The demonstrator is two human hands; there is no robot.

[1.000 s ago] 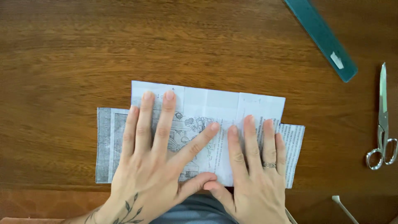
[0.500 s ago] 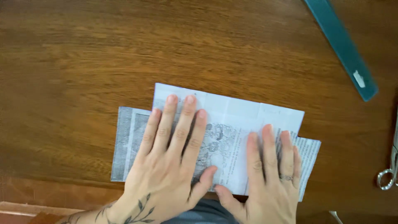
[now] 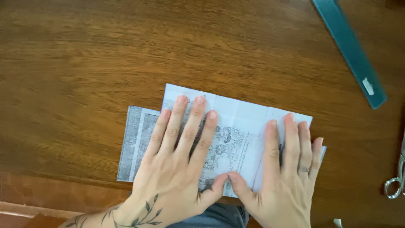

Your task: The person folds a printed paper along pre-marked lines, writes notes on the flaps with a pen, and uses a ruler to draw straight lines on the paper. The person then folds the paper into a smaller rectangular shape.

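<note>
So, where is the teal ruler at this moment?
In the head view, the teal ruler lies diagonally on the wooden table at the upper right, apart from the folded paper and above the scissors at the right edge.

We saw bare forearms with no sleeves, a dark leafy vine tattoo winding up the wrist toward the left hand (image 3: 173, 177), a thin band ring on one finger of the right hand (image 3: 287, 177), and a patch of blue denim between the wrists.
</note>
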